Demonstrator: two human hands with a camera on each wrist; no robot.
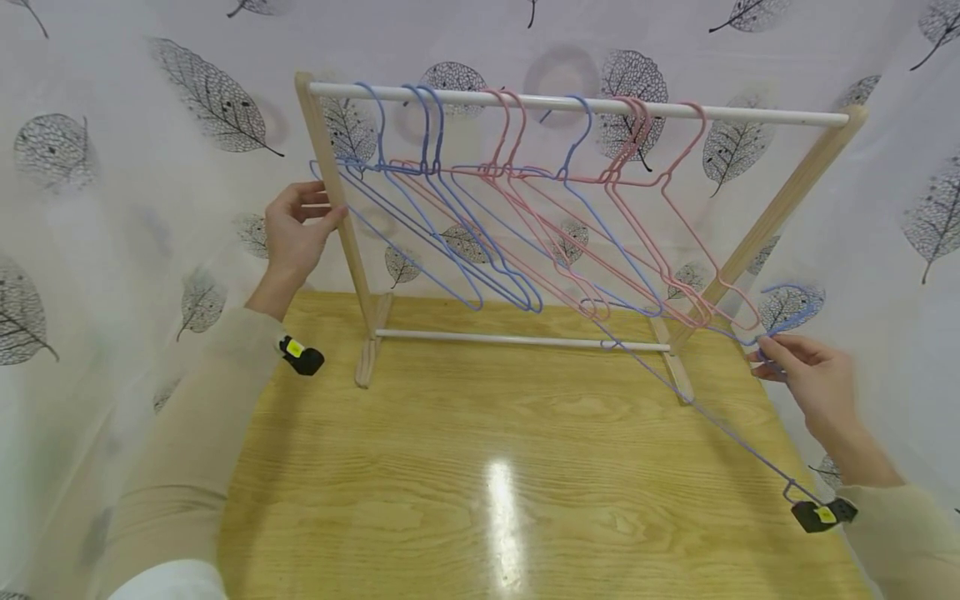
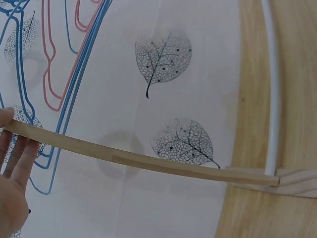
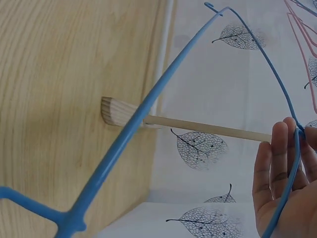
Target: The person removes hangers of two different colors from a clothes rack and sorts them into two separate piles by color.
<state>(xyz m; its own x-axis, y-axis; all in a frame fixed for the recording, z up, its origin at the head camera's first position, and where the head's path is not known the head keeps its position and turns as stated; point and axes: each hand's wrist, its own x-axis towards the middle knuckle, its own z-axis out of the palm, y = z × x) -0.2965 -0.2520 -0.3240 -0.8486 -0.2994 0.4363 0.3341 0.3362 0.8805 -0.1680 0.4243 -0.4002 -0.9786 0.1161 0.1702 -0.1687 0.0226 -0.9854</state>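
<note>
My left hand (image 1: 292,229) holds the wooden left post (image 1: 351,258) of a clothes rack, thumb in front and fingers behind. The left wrist view shows the same post (image 2: 133,158) between thumb and fingers. At the right, my right hand (image 1: 821,383) pinches a blue clothes hanger (image 1: 735,433) just below its hook. Its long bottom bar slants down toward my wrist; in the right wrist view this hanger (image 3: 124,134) crosses close to the camera. Several blue hangers (image 1: 431,150) and pink hangers (image 1: 686,150) hang from the white top rail (image 1: 772,115).
The rack's right post (image 1: 780,208) leans near my right hand. A white lower rail (image 1: 517,339) joins the wooden feet on the wood-grain table (image 1: 420,467). Behind stands a pale curtain (image 1: 150,225) with a leaf print.
</note>
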